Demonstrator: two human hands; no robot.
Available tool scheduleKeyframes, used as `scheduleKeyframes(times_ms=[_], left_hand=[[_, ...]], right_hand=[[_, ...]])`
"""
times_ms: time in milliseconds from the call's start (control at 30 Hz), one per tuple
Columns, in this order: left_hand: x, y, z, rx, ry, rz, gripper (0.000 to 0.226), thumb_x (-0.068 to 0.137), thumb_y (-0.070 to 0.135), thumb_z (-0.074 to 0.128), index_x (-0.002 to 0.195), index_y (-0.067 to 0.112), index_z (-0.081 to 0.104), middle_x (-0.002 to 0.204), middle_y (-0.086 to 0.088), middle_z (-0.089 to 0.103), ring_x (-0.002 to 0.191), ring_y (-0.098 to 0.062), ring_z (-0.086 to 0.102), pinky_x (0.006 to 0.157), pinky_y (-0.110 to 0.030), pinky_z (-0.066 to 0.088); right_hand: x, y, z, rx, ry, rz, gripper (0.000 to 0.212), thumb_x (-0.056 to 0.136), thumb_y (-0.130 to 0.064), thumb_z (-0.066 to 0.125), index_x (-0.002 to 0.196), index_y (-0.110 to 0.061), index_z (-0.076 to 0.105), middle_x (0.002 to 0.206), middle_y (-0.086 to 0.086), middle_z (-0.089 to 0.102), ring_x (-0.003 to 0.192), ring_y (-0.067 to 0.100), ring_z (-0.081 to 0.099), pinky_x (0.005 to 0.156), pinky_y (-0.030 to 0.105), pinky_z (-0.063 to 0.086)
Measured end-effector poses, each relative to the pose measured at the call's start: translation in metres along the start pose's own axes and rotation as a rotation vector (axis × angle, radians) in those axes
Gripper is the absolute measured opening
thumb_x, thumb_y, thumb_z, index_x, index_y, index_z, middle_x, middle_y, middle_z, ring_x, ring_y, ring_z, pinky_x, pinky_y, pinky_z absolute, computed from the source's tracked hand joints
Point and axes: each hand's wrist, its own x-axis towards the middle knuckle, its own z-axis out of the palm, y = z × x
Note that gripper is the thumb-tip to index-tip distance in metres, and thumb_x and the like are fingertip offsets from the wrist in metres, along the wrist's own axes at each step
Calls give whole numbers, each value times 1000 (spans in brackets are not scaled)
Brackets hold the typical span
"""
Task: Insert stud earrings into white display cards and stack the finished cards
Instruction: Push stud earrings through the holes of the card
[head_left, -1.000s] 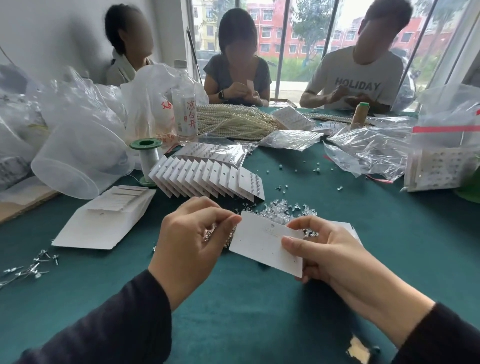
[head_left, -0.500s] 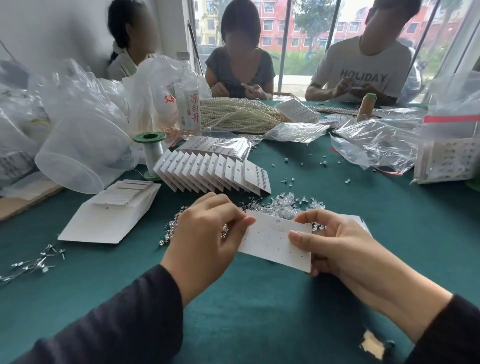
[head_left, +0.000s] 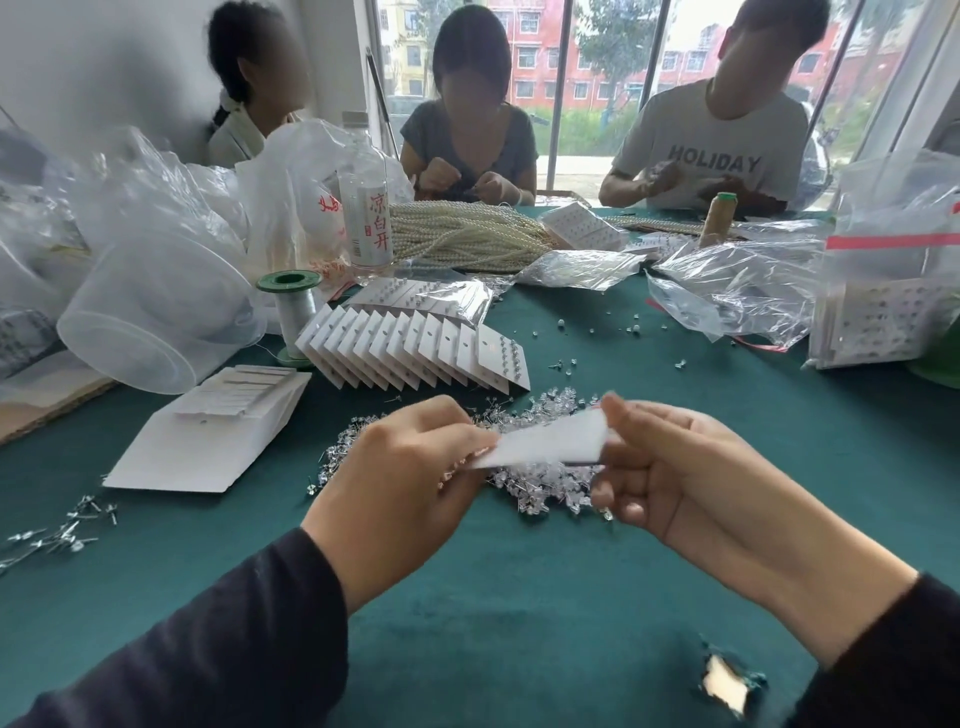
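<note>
Card (head_left: 545, 442) is tilted: fingers of our left hand (head_left: 400, 467) pinch one end, our right hand (head_left: 670, 467) pinches the other, over loose earrings (head_left: 545, 480) on the green surface (head_left: 519, 597); three people (head_left: 467, 145) sit by windows (head_left: 597, 78).

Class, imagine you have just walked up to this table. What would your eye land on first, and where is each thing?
First comes the white display card at the centre, pinched at its ends by the left hand and the right hand, above a glittering pile of stud earrings on the green table. Behind it, left of centre, stands a fanned row of finished cards, with pearl strands heaped farther back.
</note>
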Motion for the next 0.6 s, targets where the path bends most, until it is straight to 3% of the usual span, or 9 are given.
scheduleKeyframes(times_ms=[67,167,233,333,467,600], left_hand=[[0,2,2,-169,80,-212,25,82,23,63,62,8,65,58,-2,57,48,-15,52,49,-21,41],[2,4,5,-618,180,-638,31,80,21,68,57,2,62,47,-9,57,39,-14,53,40,-21,45],[4,6,6,-794,221,-835,26,81,15,66,59,3,62,46,-5,61,35,-11,51,36,-19,45],[5,12,10,-923,220,-999,25,87,11,59,64,1,58,43,-4,60,30,-10,48,32,-17,42],[5,19,14,-1064,212,-1114,22,94,8,47,74,2,54,38,-1,56,29,-9,49,32,-17,42],[5,24,12,-1166,185,-1142,19,93,4,46,76,2,55,43,-5,60,33,-10,53,35,-18,46]], right_hand=[[0,-4,-5,-176,55,-130,28,74,-30,64,88,-5,61,66,10,68,45,15,57,37,17,40],[4,3,-13,-982,242,-467,3,79,-17,68,82,-16,67,62,0,63,51,10,53,50,13,38],[5,13,-12,-1250,167,-561,11,76,-18,71,84,-26,69,66,-8,58,59,8,51,59,11,37],[9,28,-2,-1364,29,-568,18,76,-24,72,93,-27,70,80,-17,53,68,-3,49,66,12,33],[20,35,-1,-1467,156,-591,26,79,-25,68,105,-19,69,92,-2,59,88,19,56,80,29,44],[29,29,-10,-1407,246,-564,26,82,-16,66,107,-17,68,95,0,62,92,20,56,82,18,35]])
